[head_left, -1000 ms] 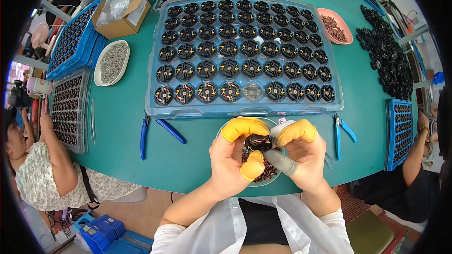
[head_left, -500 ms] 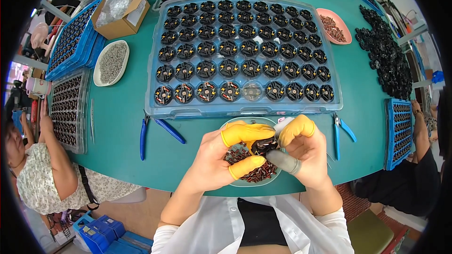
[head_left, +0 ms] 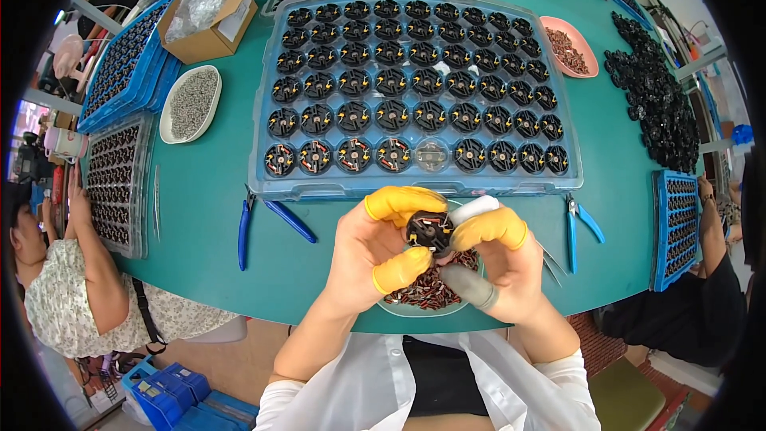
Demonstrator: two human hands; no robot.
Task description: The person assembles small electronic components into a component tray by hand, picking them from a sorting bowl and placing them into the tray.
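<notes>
My left hand [head_left: 375, 247], with yellow covers on its thumb and a finger, grips a round black plastic part [head_left: 429, 231] by its rim. The part's face is turned up; a reddish component and small yellow bits show on it. At the part's right edge, my right hand [head_left: 499, 255] has its fingers curled in, with yellow, white and grey fingertip covers. Its yellow fingertip touches the rim; the grey thumb is lower. Beneath both hands lies a bowl [head_left: 415, 311] of small red-brown cylindrical components, partly hidden. Beyond is a clear-and-blue tray [head_left: 383, 185] with rows of similar black parts.
Blue-handled cutters [head_left: 242, 235] lie left, lighter blue cutters [head_left: 572, 231] and tweezers [head_left: 552, 265] right. A white bowl [head_left: 164, 124], a cardboard box [head_left: 199, 46], a pink dish [head_left: 589, 64] and heaped black parts [head_left: 650, 96] surround the tray. Co-workers sit at both sides.
The black part has come left and up a little and turned its face upward. My right thumb has moved down, away from it. The tweezers are now more exposed.
</notes>
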